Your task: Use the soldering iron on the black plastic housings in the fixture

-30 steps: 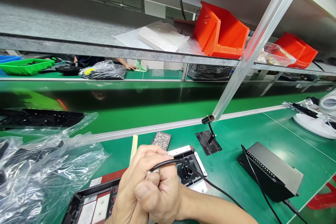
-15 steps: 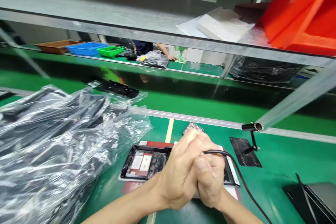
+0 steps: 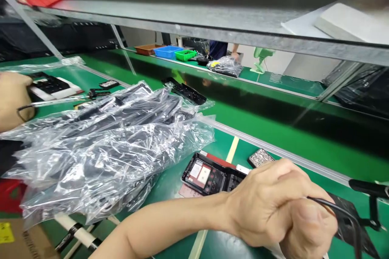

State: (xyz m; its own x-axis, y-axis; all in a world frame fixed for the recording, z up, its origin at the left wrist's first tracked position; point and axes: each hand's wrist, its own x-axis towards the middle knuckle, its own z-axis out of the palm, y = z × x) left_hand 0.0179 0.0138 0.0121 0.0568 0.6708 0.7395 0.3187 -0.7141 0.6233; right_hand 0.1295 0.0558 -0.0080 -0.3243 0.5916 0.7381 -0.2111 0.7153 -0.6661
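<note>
Clearly, bags (image 3: 121, 158) near the hands (image 3: 273, 202) hold dark parts (image 3: 142, 111).

A green tabletop (image 3: 168, 188) is backed by a glossy green panel (image 3: 258, 109) and overhung by a long grey metal shelf (image 3: 194, 10). Beyond, a second green tabletop (image 3: 299, 84) is set before a pale wall (image 3: 281, 54).

cable (image 3: 343, 211): black | case (image 3: 224, 182): black | benchtop (image 3: 170, 186): green | block (image 3: 259, 157): speckled grey, black-edged | tray (image 3: 167, 55): blue
</note>
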